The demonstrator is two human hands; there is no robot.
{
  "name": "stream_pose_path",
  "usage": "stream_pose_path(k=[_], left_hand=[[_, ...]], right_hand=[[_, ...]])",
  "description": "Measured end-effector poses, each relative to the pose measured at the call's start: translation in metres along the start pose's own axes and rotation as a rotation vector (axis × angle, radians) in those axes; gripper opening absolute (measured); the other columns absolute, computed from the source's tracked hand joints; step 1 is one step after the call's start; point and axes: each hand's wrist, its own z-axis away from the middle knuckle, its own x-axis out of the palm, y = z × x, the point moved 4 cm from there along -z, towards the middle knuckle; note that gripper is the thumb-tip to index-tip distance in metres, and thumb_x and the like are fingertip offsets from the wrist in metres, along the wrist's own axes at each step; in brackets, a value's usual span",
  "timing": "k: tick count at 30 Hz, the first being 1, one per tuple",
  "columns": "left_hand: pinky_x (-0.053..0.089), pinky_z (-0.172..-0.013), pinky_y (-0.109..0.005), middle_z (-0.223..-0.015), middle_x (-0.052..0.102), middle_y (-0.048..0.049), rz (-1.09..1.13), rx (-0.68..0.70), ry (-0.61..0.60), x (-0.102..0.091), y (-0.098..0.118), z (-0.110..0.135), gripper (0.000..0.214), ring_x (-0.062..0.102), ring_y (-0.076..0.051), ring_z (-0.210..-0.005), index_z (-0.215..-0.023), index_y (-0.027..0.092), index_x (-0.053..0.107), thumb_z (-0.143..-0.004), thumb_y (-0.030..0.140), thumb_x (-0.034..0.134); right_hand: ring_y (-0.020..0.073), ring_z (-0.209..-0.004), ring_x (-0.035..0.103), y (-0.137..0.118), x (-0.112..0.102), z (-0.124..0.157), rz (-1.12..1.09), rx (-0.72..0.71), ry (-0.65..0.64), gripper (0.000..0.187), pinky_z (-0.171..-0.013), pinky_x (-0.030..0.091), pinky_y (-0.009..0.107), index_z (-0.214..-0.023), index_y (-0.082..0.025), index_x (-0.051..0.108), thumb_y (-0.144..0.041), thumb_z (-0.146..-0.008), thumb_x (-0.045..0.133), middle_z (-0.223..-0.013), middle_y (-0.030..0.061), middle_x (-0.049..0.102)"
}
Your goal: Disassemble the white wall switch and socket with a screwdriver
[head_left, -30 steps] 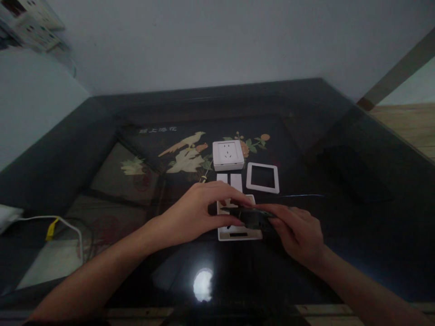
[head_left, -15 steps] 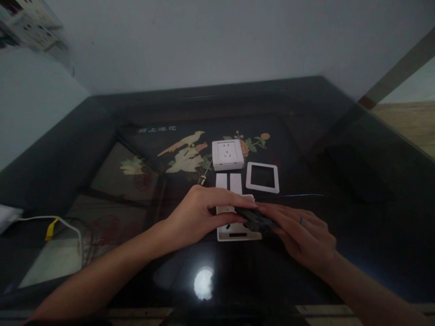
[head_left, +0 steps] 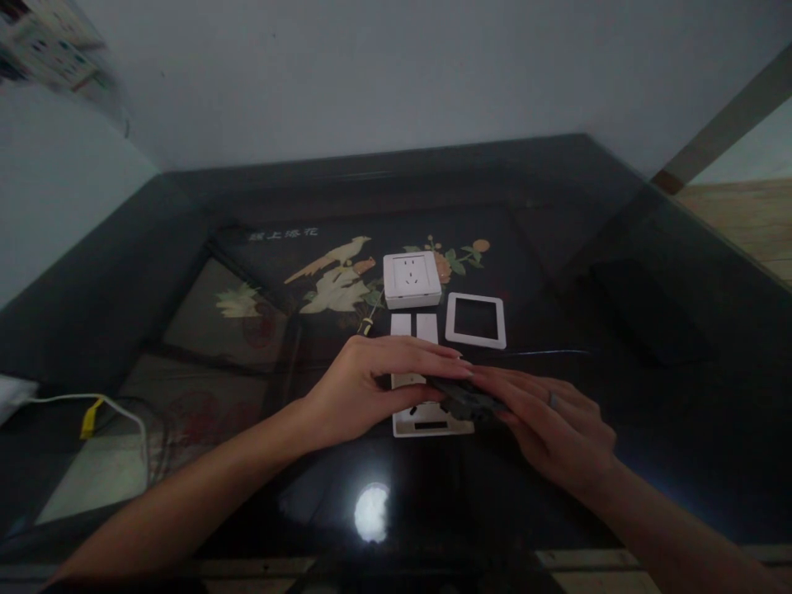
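A flat dark piece (head_left: 467, 398), its exact kind unclear, is pinched between my two hands. My left hand (head_left: 393, 375) grips its left end with thumb below and fingers above. From the right, my right hand (head_left: 548, 421), with a ring on one finger, closes on the other end. Under the dark piece lies a white socket housing (head_left: 405, 427), partly covered by my hands. Just beyond my fingers are two white strips (head_left: 426, 327). A white square frame (head_left: 475, 340) rests to their right, and an assembled white wall socket (head_left: 412, 280) sits behind them.
A screwdriver (head_left: 366, 324) lies left of the wall socket. At the left edge runs a white cable (head_left: 137, 412) with a yellow tag (head_left: 91, 418). The glossy black table (head_left: 260, 511) ends at a pale wall (head_left: 371, 82).
My hands keep nearly the same hold on the dark piece; the left fingers lie slightly more over the housing. The whole view has shifted a little.
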Motion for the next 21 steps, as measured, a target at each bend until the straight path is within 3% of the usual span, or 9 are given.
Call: stream_pose_path(k=[6,9,13,17,21], left_hand=[[0.051,-0.1,-0.029,-0.115,0.074,-0.0021,0.12,-0.073,0.02,0.003,-0.001,0.0,0.035,0.068,-0.018,-0.109,-0.113,0.022,0.071,-0.08,0.013,0.075],[0.056,-0.088,-0.026,-0.103,0.077,-0.0025,0.213,-0.173,0.132,0.002,-0.006,0.0,0.019,0.071,-0.017,-0.097,-0.101,0.019,0.073,-0.083,0.016,0.071],[0.057,-0.074,-0.022,-0.088,0.076,-0.0021,0.267,-0.273,0.231,-0.004,-0.016,-0.002,0.007,0.072,-0.014,-0.081,-0.09,0.015,0.068,-0.084,0.015,0.066],[0.054,-0.066,-0.022,-0.087,0.069,-0.0002,0.181,-0.362,0.068,-0.009,-0.029,-0.006,0.019,0.065,-0.01,-0.068,-0.107,0.017,0.062,-0.089,0.016,0.056],[0.05,-0.07,-0.026,-0.083,0.064,-0.0012,-0.004,-0.378,-0.162,-0.005,-0.032,-0.004,0.023,0.061,-0.014,-0.075,-0.095,0.016,0.063,-0.096,0.033,0.047]], right_hand=[[0.0166,-0.09,0.074,0.0,0.001,0.0,-0.007,0.01,0.02,0.041,-0.08,0.062,0.025,-0.135,-0.02,0.053,-0.012,-0.096,0.047,-0.104,0.0045,0.078],[0.0151,-0.086,0.075,-0.002,0.003,-0.001,-0.02,0.016,0.005,0.028,-0.078,0.061,0.023,-0.118,-0.018,0.063,-0.015,-0.097,0.045,-0.099,0.0053,0.078],[0.0131,-0.074,0.075,0.003,0.007,-0.004,-0.086,0.138,-0.014,0.026,-0.069,0.059,0.019,-0.104,-0.018,0.067,-0.016,-0.098,0.042,-0.09,0.0031,0.079],[0.014,-0.068,0.073,0.013,0.014,-0.008,-0.273,0.352,-0.037,0.025,-0.061,0.057,0.02,-0.097,-0.02,0.071,-0.016,-0.096,0.046,-0.085,0.0004,0.079],[0.0159,-0.065,0.07,0.025,0.025,-0.007,-0.483,0.618,-0.077,0.025,-0.056,0.054,0.023,-0.083,-0.021,0.074,-0.023,-0.093,0.051,-0.072,-0.0011,0.075]])
